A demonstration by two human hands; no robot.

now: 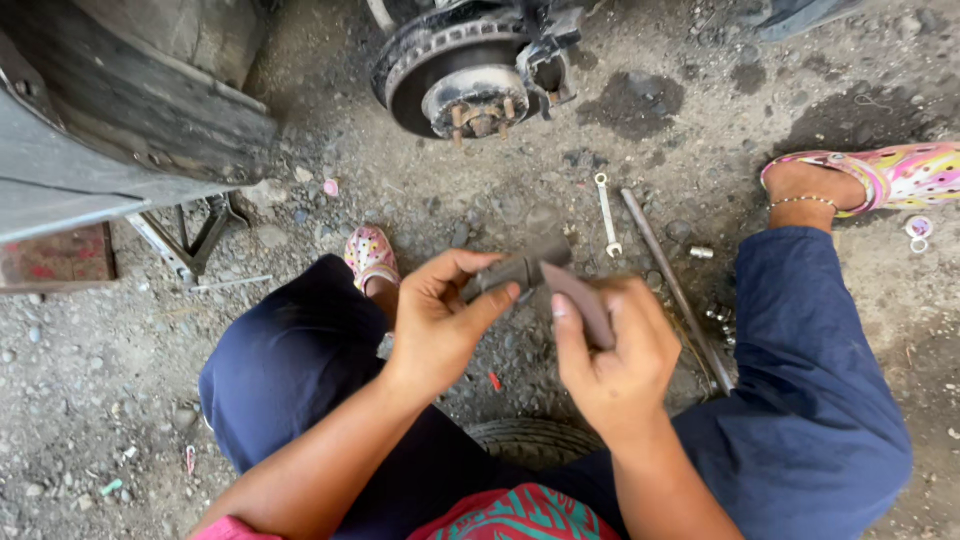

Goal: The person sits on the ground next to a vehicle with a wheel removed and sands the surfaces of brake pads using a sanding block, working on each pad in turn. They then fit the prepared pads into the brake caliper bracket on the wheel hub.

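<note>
A dark, dusty brake pad (522,266) sits just left of the frame's centre, pinched between the thumb and curled fingers of the left hand (440,320). Pressed against its right end is a folded brown strip of abrasive sheet (582,303) (it could be sandpaper, though the grain is too fine to tell), gripped under the thumb of the right hand (610,355), whose fingers wrap tightly round it. The two hands meet over the gap between the person's knees, both legs clad in dark blue trousers (800,400) that fill the lower half of the frame.

Below the hands, the tread of a tyre (530,440) peeks out between the legs. Patterned pink sandals show on both feet, one (368,255) just left of the pad, the other (890,175) at the right edge. On the oily gravel ground (100,380) right of centre lie a combination spanner (607,214) and a long metal rod (675,290), side by side but apart, with a small socket (701,253) near the rod.

At top centre, a bare brake disc (460,80) with rusty wheel studs hangs exposed, its caliper bracket (548,72) on the right side. The upper left holds the vehicle's grey body panel (110,130), with a metal stand (190,240) beneath it.
</note>
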